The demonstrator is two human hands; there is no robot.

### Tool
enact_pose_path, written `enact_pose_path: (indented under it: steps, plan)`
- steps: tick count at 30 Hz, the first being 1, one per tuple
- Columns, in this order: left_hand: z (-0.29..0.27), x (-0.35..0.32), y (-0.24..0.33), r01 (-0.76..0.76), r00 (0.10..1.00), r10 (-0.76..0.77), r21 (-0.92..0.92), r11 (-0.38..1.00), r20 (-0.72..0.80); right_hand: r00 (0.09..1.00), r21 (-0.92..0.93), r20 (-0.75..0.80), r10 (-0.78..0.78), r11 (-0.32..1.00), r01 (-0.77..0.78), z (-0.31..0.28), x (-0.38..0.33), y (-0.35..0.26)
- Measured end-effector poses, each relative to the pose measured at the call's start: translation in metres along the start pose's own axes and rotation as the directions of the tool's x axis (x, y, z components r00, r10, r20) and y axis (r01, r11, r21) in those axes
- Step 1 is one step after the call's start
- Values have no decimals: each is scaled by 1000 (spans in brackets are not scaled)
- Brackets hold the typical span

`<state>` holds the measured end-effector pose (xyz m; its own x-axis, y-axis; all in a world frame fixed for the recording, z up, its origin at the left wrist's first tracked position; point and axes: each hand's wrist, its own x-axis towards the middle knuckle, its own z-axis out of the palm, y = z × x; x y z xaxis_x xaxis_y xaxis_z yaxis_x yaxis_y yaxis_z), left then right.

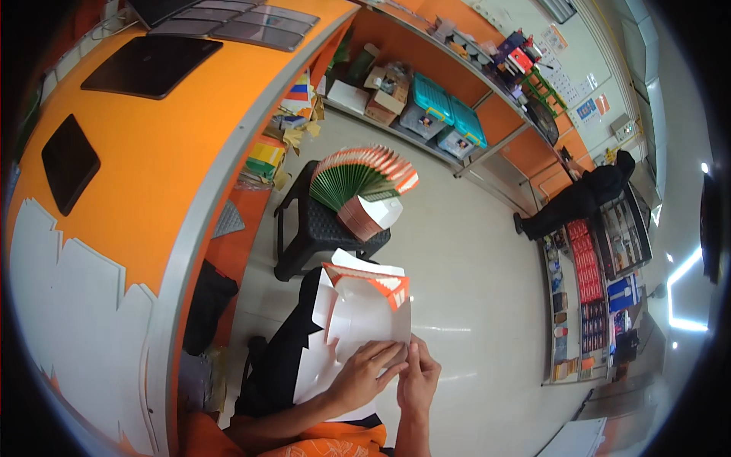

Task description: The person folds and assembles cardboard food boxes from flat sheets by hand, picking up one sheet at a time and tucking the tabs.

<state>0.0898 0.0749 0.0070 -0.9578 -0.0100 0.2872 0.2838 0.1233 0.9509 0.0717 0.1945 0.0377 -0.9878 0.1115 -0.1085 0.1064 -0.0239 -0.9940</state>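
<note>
A white cardboard box blank with orange printed flaps lies across my lap, partly folded, with its far panel standing up. My left hand presses on its near right part, the thumb and fingers closed at the edge. Right beside it, my right hand pinches the same edge between thumb and fingers. The two hands nearly touch, and they hide the bit of card between them. Beyond the blank, a fan-shaped stack of folded green and orange cartons rests on a black plastic stool.
Along my left runs an orange table with a metal edge, bearing flat white card blanks and black tablet-like slabs. Teal-lidded bins sit on a low shelf ahead. A person in black bends near shelves at far right.
</note>
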Motion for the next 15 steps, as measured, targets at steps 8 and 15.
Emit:
enact_pose_path:
  steps: [8, 15]
  plan:
    - [3, 1, -1, -104, 994, 100, 153, 983, 31, 992, -53, -119, 28, 998, -34, -6, 3, -3]
    - [4, 4, 5, -103, 993, 109, 146, 984, -34, 978, -29, -47, 204, 978, -205, -18, 12, -17]
